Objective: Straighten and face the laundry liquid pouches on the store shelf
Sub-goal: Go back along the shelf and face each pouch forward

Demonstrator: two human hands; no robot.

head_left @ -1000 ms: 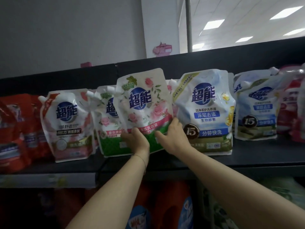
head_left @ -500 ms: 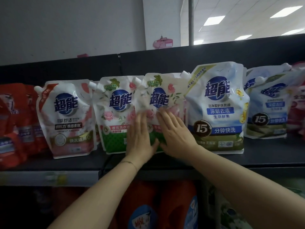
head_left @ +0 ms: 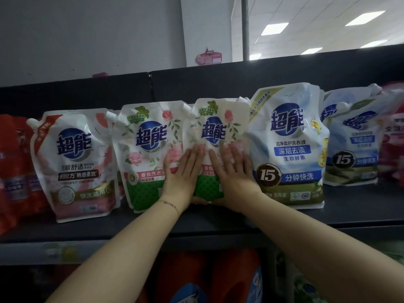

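Pouch with roses [head_left: 215, 132] is standing on shelf [head_left: 328, 215] now, not tipping up in air like second ago. It is sitting between other rose pouch [head_left: 148, 149] on left and big blue pouch [head_left: 288, 145] on right, touching both. Left hand [head_left: 183, 173] and right hand [head_left: 234, 173] are not grabbing its bottom any more. Both are lying flat, fingers straight, pressing its front. I am patting it smooth, name facing out. I think this one is nearly done.
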